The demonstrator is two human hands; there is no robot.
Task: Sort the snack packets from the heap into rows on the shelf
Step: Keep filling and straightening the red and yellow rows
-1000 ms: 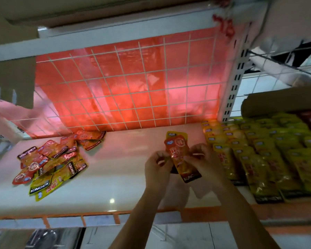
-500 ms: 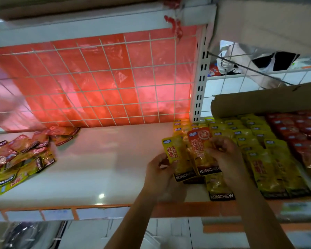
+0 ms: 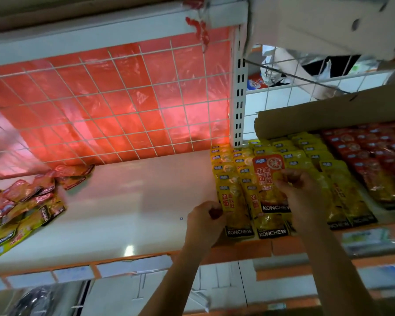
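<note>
With our left grip [image 3: 205, 221] pinching a yellow packet [image 3: 232, 201] and our right grip [image 3: 299, 192] pinching the red packet [image 3: 268, 174], we should lay red squarely among the red rows [image 3: 374, 156].

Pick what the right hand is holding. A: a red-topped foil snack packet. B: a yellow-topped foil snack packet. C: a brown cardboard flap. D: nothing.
A: the right hand pinches the red-topped foil snack packet above the rows of yellow packets; the left hand grips a yellow foil packet.
</note>
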